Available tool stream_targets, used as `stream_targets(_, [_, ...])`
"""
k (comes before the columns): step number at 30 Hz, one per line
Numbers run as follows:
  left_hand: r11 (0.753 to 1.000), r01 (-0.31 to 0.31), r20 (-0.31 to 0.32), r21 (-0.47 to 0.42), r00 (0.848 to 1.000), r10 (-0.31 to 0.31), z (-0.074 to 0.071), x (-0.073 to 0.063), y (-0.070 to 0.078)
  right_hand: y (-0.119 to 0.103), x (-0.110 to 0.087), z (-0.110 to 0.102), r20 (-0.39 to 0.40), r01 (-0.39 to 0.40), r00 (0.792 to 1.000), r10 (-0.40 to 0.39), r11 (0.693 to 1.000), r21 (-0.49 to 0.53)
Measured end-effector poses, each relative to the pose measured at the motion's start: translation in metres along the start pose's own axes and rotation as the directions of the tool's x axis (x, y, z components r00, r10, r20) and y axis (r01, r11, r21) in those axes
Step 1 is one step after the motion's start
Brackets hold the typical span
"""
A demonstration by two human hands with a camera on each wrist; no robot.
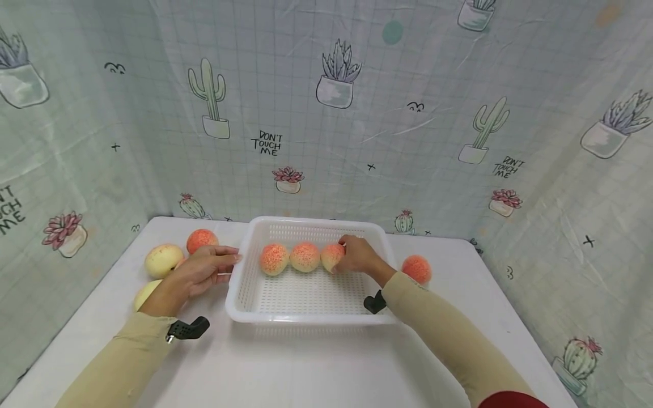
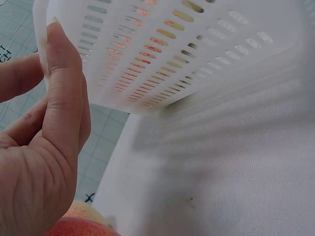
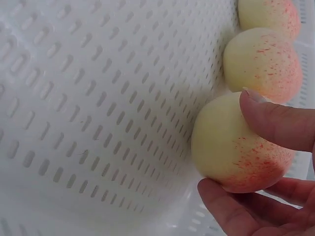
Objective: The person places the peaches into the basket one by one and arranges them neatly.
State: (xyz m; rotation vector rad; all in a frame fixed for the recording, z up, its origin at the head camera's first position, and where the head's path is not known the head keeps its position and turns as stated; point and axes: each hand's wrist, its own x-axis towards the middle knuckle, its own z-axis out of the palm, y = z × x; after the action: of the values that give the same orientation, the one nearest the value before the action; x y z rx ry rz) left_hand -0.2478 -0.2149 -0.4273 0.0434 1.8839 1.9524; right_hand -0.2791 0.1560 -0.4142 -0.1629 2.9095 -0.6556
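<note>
Inside the far half of a white perforated basket, at the right end of a row of three: a peach, pale yellow with a red blush, pinched between thumb and fingers of the right hand, opened only as wide as the fruit. Directly to its left, a middle peach, then a left-end peach. From the row to the near wall, a wide stretch of open basket floor. At the left rim, the left hand, fingers nearly straight, the rim's edge nipped between thumb and fingers. Left of the basket, a tight cluster close around that hand: a red peach on the far side, pale peaches farther left. Just right of the basket, beside the tan right sleeve, an orange peach. Nearer, a broad run of white tabletop. Along the far edge and both sides, a cactus-print backdrop.
</note>
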Motion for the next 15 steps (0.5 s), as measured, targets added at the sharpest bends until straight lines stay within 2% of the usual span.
stream_targets(8, [1.0,-0.006,-0.012,0.006,1.0,0.006,0.002,0.002,0.001,0.004,-0.002,-0.008,0.002,-0.01,1.0,0.009,0.998,0.06])
stream_targets(12, [1.0,0.0,-0.013,0.014,1.0,0.0,0.003,0.002,0.001,0.004,-0.007,-0.02,-0.01,-0.013,1.0,0.015,0.986,0.169])
stream_targets(15, [1.0,0.004,-0.023,0.027,1.0,-0.003,0.002,0.001,0.001,0.003,-0.012,-0.036,-0.015,-0.008,1.0,0.012,0.958,0.288])
